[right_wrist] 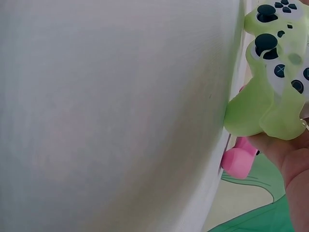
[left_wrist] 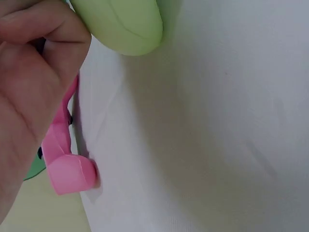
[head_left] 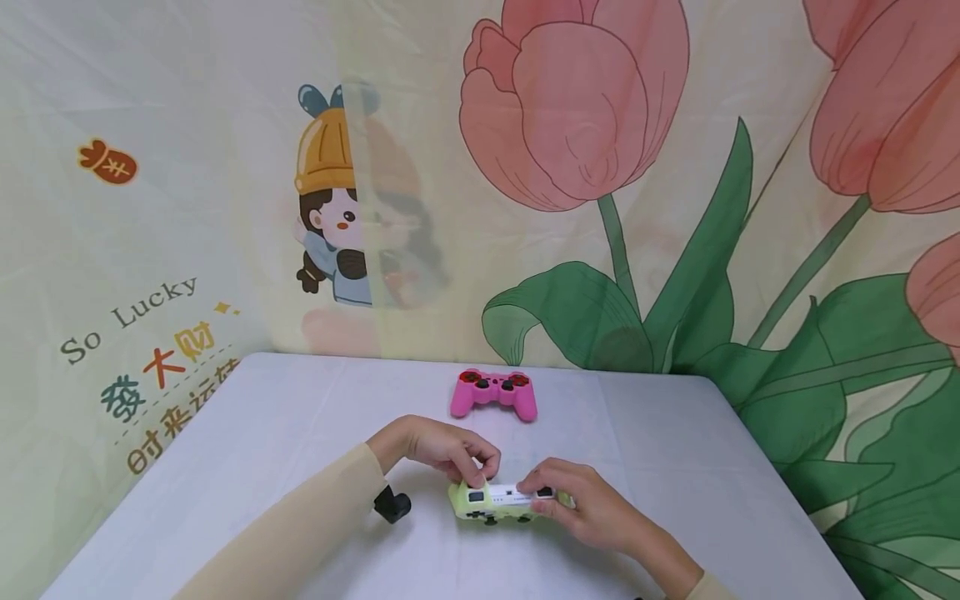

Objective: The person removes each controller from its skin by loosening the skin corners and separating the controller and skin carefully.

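Note:
A white game controller (head_left: 510, 493) in a light green silicone cover (head_left: 456, 502) is held over the table, its trigger edge facing up in the head view. My left hand (head_left: 450, 446) reaches over from behind, fingers curled, thumb and fingertip pinching the cover's edge by the left shoulder buttons. The right hand (head_left: 592, 510) grips the other end, fingers on top and thumb in front. Black sticks and buttons show on the controller's face (right_wrist: 277, 72) in the right wrist view. From the left wrist, one rounded green grip (left_wrist: 125, 26) is seen beside the curled fingers.
Behind the hands lies a pink controller (head_left: 493, 395) with black sticks, near the far edge of the white-covered table (head_left: 360, 400). A small black piece (head_left: 393, 504) shows beneath the left wrist. A printed curtain (head_left: 420, 167) hangs just past the table.

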Demonstrator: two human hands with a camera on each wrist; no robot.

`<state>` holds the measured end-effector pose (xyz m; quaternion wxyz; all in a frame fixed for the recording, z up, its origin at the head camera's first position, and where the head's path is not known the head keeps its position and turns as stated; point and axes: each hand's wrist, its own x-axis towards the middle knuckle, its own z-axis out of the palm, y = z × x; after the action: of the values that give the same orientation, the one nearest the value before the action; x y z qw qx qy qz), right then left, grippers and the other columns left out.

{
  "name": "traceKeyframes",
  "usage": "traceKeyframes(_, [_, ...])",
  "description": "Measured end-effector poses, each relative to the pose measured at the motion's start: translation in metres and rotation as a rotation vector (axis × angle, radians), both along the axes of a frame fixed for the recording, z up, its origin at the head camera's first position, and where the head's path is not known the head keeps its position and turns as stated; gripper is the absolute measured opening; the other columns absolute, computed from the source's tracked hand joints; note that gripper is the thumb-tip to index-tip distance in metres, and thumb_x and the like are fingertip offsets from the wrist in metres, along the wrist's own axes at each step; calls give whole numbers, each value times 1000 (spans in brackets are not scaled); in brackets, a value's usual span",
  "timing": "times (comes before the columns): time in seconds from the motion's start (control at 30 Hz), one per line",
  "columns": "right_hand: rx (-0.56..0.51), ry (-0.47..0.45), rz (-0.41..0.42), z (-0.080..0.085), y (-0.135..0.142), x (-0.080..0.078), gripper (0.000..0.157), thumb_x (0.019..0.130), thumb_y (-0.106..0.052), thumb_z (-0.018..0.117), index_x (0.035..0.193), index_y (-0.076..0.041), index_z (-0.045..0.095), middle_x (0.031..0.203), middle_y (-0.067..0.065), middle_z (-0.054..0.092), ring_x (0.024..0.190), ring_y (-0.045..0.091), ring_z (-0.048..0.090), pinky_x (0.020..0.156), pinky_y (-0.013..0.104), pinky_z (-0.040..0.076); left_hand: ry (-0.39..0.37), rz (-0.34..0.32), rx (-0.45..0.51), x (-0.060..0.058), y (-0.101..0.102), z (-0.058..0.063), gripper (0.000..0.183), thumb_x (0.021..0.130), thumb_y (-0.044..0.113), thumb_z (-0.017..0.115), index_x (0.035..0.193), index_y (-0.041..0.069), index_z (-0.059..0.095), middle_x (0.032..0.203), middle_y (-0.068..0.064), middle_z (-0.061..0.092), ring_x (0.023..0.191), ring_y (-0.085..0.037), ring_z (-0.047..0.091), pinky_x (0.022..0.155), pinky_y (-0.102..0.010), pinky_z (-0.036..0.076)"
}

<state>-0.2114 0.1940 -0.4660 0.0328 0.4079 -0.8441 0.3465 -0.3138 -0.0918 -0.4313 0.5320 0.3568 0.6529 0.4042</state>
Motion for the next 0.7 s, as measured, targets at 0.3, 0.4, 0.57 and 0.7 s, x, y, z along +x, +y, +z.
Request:
traceKeyframes(0.3, [0, 12, -3, 0, -1, 1, 17, 105, -28, 68, 121, -28, 72, 118, -13, 70, 107, 7, 68, 91, 34, 59, -40, -75, -46, -10, 2, 4, 11, 101, 7, 57, 95, 15, 52, 92, 4, 48, 69, -9, 39, 62, -21, 31])
traceKeyframes(0.4, [3, 6, -12, 0, -1, 2, 16, 105, -28, 68, 121, -28, 72, 118, -14, 70, 107, 7, 67, 91, 34, 59, 43, -83, -31, -11, 1, 7, 11, 101, 10, 61, 94, 14, 54, 88, 6, 48, 67, -9, 40, 62, -23, 31])
traceKeyframes(0.57, [13, -8, -31, 1, -1, 2, 16, 106, -30, 66, 122, -30, 71, 117, -15, 70, 107, 7, 67, 92, 35, 59, 228, -19, 40, -6, -7, 8, 13, 99, 16, 69, 96, 11, 58, 86, 8, 52, 72, -8, 45, 68, -25, 38])
traceKeyframes(0.7, [22, -42, -66, 2, -2, 1, 16, 107, -34, 64, 122, -30, 70, 118, -15, 71, 107, 6, 67, 92, 34, 59, 373, 78, 112, 1, -16, 3, 15, 97, 18, 74, 96, 10, 61, 87, 10, 56, 76, -7, 49, 74, -24, 41])
